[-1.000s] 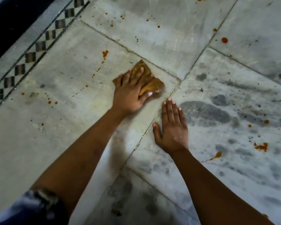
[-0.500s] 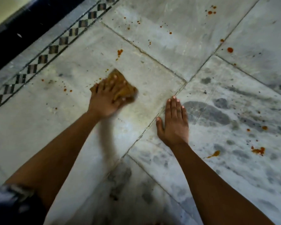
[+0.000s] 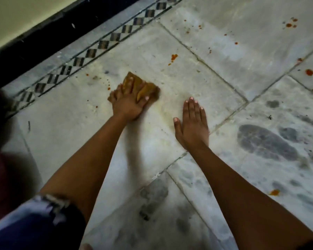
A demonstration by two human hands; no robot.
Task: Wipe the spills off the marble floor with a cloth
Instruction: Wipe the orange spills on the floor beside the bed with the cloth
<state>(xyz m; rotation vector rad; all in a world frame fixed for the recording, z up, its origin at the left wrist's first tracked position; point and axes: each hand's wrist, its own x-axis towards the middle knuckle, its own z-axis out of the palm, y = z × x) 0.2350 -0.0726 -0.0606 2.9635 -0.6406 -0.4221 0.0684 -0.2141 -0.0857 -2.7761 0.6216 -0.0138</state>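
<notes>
A crumpled orange-brown cloth [image 3: 149, 89] lies on the pale marble floor [image 3: 179, 82]. My left hand [image 3: 128, 105] presses down on it with fingers spread over its top. My right hand [image 3: 192, 123] rests flat on the same slab to the right, fingers straight, holding nothing. Small orange drops [image 3: 108, 88] sit just left of the cloth. A bigger orange spot [image 3: 173, 57] lies beyond it. More orange spills show at the far right [image 3: 309, 72], top right [image 3: 290, 24] and lower right [image 3: 274, 192].
A checkered black-and-grey border strip [image 3: 98, 46] runs diagonally left of the cloth. Behind it are a black skirting [image 3: 43, 38] and a pale wall [image 3: 16, 15]. Dark grey blotches [image 3: 266, 141] mark the slab on the right. My clothed knee [image 3: 25, 222] fills the lower left.
My left hand has slid the cloth leftwards, toward the checkered border. My right hand has shifted left across the floor joint onto the same slab as the cloth.
</notes>
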